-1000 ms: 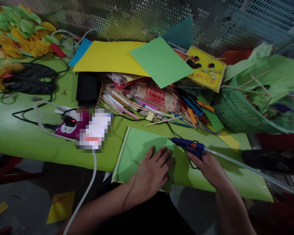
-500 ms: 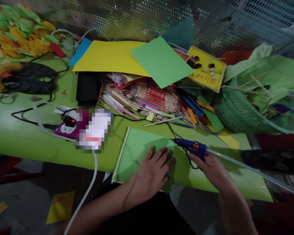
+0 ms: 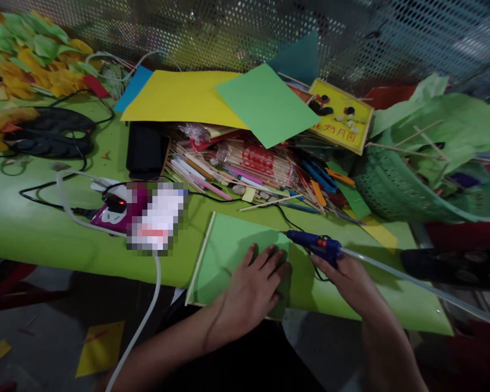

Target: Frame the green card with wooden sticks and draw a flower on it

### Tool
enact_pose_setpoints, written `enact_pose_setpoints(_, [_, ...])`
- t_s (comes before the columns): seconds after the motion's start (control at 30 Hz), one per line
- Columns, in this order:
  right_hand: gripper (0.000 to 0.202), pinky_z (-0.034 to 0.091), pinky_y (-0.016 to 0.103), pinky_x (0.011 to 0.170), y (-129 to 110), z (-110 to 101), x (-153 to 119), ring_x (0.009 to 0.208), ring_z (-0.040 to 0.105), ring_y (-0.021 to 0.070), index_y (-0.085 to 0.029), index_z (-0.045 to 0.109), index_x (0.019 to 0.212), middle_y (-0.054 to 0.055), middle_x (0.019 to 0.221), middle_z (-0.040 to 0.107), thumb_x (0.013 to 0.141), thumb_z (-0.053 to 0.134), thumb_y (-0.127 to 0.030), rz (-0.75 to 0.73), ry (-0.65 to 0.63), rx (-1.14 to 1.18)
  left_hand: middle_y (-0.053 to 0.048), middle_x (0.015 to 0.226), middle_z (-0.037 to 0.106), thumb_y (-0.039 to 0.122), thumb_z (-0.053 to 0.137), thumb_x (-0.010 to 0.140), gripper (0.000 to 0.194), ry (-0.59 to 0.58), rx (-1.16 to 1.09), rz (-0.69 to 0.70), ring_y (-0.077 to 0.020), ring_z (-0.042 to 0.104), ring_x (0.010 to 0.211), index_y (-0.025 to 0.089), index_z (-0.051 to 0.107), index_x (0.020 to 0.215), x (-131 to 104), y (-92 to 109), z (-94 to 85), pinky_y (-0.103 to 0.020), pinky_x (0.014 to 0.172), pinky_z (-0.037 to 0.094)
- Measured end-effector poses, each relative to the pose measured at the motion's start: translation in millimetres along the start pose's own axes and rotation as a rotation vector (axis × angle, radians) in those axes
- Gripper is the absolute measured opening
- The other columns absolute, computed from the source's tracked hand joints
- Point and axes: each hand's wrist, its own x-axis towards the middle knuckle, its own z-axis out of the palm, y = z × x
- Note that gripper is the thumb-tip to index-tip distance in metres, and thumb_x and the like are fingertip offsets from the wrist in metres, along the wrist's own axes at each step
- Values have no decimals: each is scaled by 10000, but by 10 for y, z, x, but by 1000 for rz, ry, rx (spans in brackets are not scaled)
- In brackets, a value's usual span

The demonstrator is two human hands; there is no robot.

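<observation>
A sheet of green card (image 3: 224, 250) lies at the table's front edge, with a thin pale wooden stick (image 3: 201, 256) along its left side. My left hand (image 3: 257, 283) rests flat on the card's right part, fingers spread. In my right hand (image 3: 353, 277) is a blue hot glue gun (image 3: 316, 245), its nozzle at the card's upper right corner. A long clear glue stick (image 3: 396, 276) runs out of the gun's back toward the lower right. Whether glue is coming out is too small to tell.
Behind the card lie bamboo sticks (image 3: 245, 158), pens and a blue cutter under yellow card (image 3: 179, 98) and green card (image 3: 267, 103). A green basket (image 3: 424, 179) stands right. On the left are a purple power strip (image 3: 112, 215), cables and a black palette (image 3: 49, 130).
The glue gun and my right hand have shifted very slightly left, the nozzle still at the card's right edge. My left hand stays in place on the card.
</observation>
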Motion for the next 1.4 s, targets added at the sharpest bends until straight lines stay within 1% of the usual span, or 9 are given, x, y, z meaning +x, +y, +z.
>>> enact_pose_setpoints(0.13, [506,539,361,695,95,-82,-75,768,709,306,-187,733,900,91,796,763,856,525,-646,59,17,23,-78,1675,343,470,473,1032,578,24,24,-2,-290,312,1539,233,397,1553,-1,18,-43,-542,1244,257])
enact_pose_setpoints(0.27, [499,526,353,658,68,-110,-103,720,693,294,-196,707,812,87,739,741,837,522,-659,75,36,29,-61,1692,308,469,448,1037,608,21,23,39,-275,255,1565,224,344,1585,15,32,-30,-538,1264,228])
enact_pose_setpoints(0.43, [511,530,360,667,65,-101,-91,719,691,295,-190,709,834,93,736,737,859,505,-658,72,14,24,-43,1681,338,439,461,1029,594,5,-7,32,-262,268,1559,224,363,1574,30,39,25,-534,1271,224])
enact_pose_setpoints(0.7, [524,551,396,772,127,-40,-70,907,730,340,-190,731,973,126,941,788,871,519,-658,77,7,30,-40,1675,349,432,449,1037,573,-1,-12,29,-251,251,1562,231,365,1566,28,35,47,-530,1274,196])
enact_pose_setpoints(0.83, [523,550,404,768,80,-4,-50,849,726,329,-182,724,954,121,884,778,878,505,-651,60,9,20,-37,1673,350,424,496,1019,580,19,-25,33,-252,254,1557,229,382,1554,25,25,48,-520,1274,199])
enact_pose_setpoints(0.97, [509,552,404,809,75,-7,-46,909,727,331,-185,732,1001,121,944,787,888,511,-629,29,5,21,-39,1677,344,409,492,1025,565,5,-57,27,-256,243,1560,223,387,1548,27,26,32,-535,1276,192])
enact_pose_setpoints(1.13, [516,560,393,789,146,-68,-87,901,733,334,-183,747,1005,120,939,794,885,518,-630,73,6,0,-44,1680,339,407,466,1031,572,-11,-77,22,-259,243,1565,225,364,1563,30,32,32,-547,1281,183])
enact_pose_setpoints(1.23, [519,559,390,807,117,-72,-88,931,731,332,-185,745,1009,122,967,793,883,513,-631,70,10,10,-46,1677,345,406,470,1025,577,2,-67,24,-261,256,1562,227,366,1565,30,27,56,-543,1282,184])
enact_pose_setpoints(1.4, [509,548,383,731,-2,-25,-40,808,715,311,-187,720,920,112,851,774,880,501,-645,45,1,1,-40,1685,327,420,469,1031,573,-5,-31,28,-253,237,1566,226,369,1560,28,18,66,-536,1275,186])
